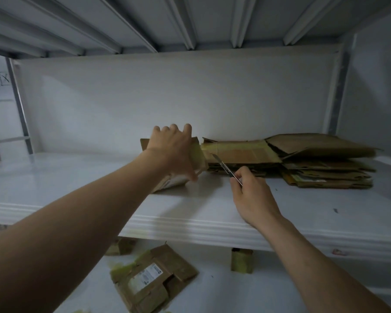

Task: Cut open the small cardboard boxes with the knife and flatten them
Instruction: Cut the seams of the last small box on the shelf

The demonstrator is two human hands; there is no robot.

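Note:
A small brown cardboard box (198, 158) with yellowish tape stands on the white shelf (77, 177), near its middle. My left hand (174, 147) grips it from above, fingers curled over its far edge and thumb down its near side. My right hand (251, 195) holds a thin metal knife (224, 167) just right of the box. The blade points up and left toward the box's taped right side. Right of the box lies a stack of flattened boxes (303, 161).
On the lower shelf (280, 288), below the front edge, lie a flattened box with a white label (151, 281), a small upright taped box (242, 260) and another small box (122, 246). The shelf's back panel and a metal upright (20, 109) close in the space.

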